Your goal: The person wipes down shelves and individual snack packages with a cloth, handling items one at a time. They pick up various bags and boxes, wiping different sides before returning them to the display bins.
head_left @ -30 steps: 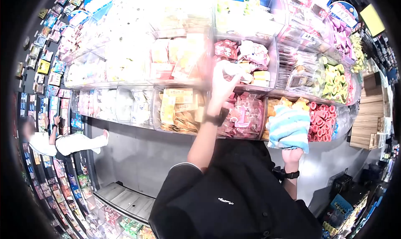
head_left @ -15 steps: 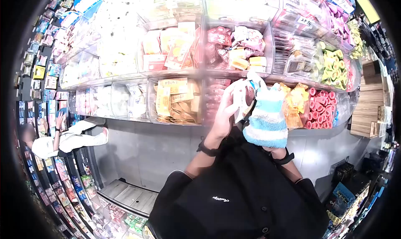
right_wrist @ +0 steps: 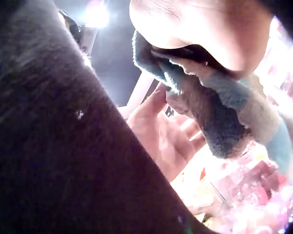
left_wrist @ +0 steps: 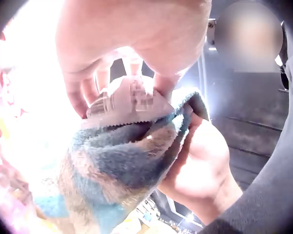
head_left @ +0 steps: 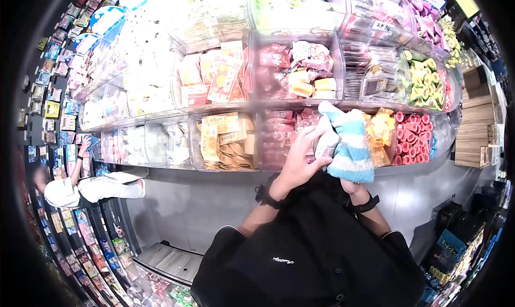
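Observation:
Pinched in my left hand (head_left: 300, 162) is a small snack packet (head_left: 326, 146), its clear serrated edge (left_wrist: 127, 118) lying right against a fluffy blue-and-white striped cloth (head_left: 351, 154). The left thumb is on one side of the packet and the fingers on the other. My right hand (left_wrist: 200, 161) holds the cloth, which is draped over most of that hand and bunched into folds near the thumb. In the head view only the heel of the right hand shows below the cloth. Both hands are close together over the front row of candy bins.
Beneath the hands, a bin of pink packets (head_left: 276, 140) borders yellow packets (head_left: 380, 130) and red ring-shaped sweets (head_left: 413, 140). Brown packets (head_left: 228, 140) fill a bin to the left. Further left, another person (head_left: 91, 186) stands at the shelves. A wooden counter (head_left: 475, 119) is on the right.
My left hand came down from the upper bin with the packet and brought it to the cloth. The right hand moved inward with the cloth. The other person's arm reached toward the shelf.

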A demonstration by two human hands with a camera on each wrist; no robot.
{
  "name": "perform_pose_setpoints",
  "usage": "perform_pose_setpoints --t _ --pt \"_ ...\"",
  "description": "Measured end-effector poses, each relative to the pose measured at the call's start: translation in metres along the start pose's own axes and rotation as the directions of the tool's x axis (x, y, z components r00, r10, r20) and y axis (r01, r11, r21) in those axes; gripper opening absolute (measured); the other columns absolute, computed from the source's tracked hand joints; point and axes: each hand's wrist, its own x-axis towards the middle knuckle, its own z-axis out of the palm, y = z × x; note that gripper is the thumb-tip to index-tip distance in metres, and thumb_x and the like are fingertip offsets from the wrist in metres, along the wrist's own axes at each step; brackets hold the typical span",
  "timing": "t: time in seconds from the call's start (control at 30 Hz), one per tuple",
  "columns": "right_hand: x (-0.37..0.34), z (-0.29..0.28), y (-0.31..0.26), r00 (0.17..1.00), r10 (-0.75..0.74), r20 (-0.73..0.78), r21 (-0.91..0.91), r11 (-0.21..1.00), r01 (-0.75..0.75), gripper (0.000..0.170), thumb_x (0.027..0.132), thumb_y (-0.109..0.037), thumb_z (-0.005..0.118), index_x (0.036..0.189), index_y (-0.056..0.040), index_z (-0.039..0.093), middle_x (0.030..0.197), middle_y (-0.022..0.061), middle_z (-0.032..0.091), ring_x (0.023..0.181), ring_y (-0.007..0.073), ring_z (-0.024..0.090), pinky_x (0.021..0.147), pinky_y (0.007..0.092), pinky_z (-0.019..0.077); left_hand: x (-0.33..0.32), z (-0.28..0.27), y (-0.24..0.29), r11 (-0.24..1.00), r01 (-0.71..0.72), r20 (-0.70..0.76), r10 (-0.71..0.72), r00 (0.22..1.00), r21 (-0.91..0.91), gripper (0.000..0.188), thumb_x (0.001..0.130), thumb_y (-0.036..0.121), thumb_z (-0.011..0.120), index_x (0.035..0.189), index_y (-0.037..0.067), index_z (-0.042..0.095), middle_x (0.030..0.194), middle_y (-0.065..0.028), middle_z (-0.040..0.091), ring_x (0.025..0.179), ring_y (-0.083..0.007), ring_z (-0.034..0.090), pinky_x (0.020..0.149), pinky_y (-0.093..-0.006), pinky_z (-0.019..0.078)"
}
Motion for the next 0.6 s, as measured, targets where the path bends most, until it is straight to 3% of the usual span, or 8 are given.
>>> perform_pose_setpoints --t 0.1,0.2,0.23,0.27,0.37,0.4,0.47,0.6 --pt "0.0 0.001 -0.028 0.991 -0.072 0.112 -0.373 0.922 0.109 0.038 0.086 -0.012 0.059 0.122 -0.0049 0.047 0.111 0.0067 0.054 0.102 0.0197 0.052 0.088 0.0333 0.0435 0.006 0.005 0.001 0.984 0.106 -0.132 -0.125 0.983 -0.142 0.067 0.071 0.015 0.072 0.129 0.0 0.042 0.124 -0.011 0.047 0.118 -0.0218 0.044 0.101 -0.035 0.0322" --pt "0.012 0.006 -0.041 0.998 0.004 0.066 -0.158 0.987 0.007 0.032 0.087 -0.013 0.059 0.117 -0.0043 0.052 0.107 0.0076 0.056 0.097 0.0192 0.055 0.083 0.0305 0.0457 0.015 -0.003 -0.016 0.987 -0.069 -0.038 0.075 0.996 0.143 0.063 0.071 0.018 0.076 0.125 0.002 0.048 0.121 -0.014 0.047 0.113 -0.0259 0.047 0.095 -0.0362 0.0381" --pt "0.012 0.0 -0.025 0.967 -0.255 -0.002 -0.358 0.903 0.238 0.028 0.089 -0.015 0.056 0.113 -0.0027 0.054 0.103 0.0064 0.058 0.093 0.0188 0.057 0.08 0.029 0.0473 0.017 -0.001 -0.01 0.998 -0.035 0.027 0.034 0.999 0.046 0.062 0.07 0.02 0.077 0.123 0.003 0.05 0.121 -0.0153 0.047 0.115 -0.0293 0.046 0.097 -0.0379 0.0367" --pt "0.013 0.006 -0.02 0.991 0.057 -0.12 0.125 0.991 -0.042 0.029 0.093 -0.021 0.049 0.114 -0.0013 0.053 0.101 0.0061 0.059 0.092 0.0197 0.058 0.079 0.0297 0.0488 0.019 0.002 -0.009 0.999 -0.014 0.11 0.01 0.994 0.031 0.059 0.07 0.021 0.077 0.122 0.005 0.053 0.121 -0.0159 0.047 0.117 -0.0308 0.044 0.099 -0.0392 0.0351" --pt "0.032 -0.003 -0.03 0.957 0.287 -0.05 0.787 0.601 -0.14 0.038 0.096 -0.032 0.039 0.116 -0.0011 0.049 0.102 0.0086 0.059 0.092 0.0178 0.058 0.078 0.032 0.0502 0.028 0.009 -0.004 0.995 -0.082 0.311 0.058 0.949 0.064 0.058 0.071 0.021 0.077 0.122 0.006 0.055 0.123 -0.0151 0.047 0.119 -0.031 0.043 0.099 -0.0395 0.0348" --pt "0.03 -0.002 -0.023 0.904 0.373 -0.207 0.696 0.706 -0.132 0.04 0.096 -0.034 0.039 0.118 -0.0015 0.047 0.107 0.0091 0.057 0.095 0.0173 0.057 0.081 0.0318 0.0489 0.034 0.012 -0.001 0.995 -0.09 0.312 0.072 0.948 0.042 0.058 0.071 0.023 0.077 0.122 0.007 0.055 0.124 -0.0143 0.048 0.118 -0.0306 0.044 0.1 -0.0404 0.034" --pt "0.027 -0.014 -0.011 0.976 0.211 -0.062 0.692 0.714 -0.11 0.042 0.096 -0.034 0.039 0.123 -0.0027 0.044 0.115 0.0086 0.054 0.104 0.0187 0.054 0.089 0.0322 0.0455 0.042 0.016 -0.011 0.993 -0.099 0.277 0.077 0.958 0.066 0.058 0.071 0.023 0.076 0.122 0.006 0.055 0.125 -0.0154 0.048 0.118 -0.0312 0.044 0.1 -0.0406 0.0346" --pt "0.013 -0.009 0.005 0.955 0.219 -0.203 0.585 0.809 -0.061 0.032 0.092 -0.026 0.048 0.116 -0.0046 0.047 0.113 0.0064 0.053 0.104 0.0175 0.052 0.09 0.0303 0.0428 0.065 0.008 -0.023 0.947 -0.165 0.056 0.155 0.986 0.275 0.054 0.071 0.017 0.075 0.119 0.002 0.054 0.12 -0.016 0.052 0.112 -0.0294 0.05 0.096 -0.0385 0.0381"
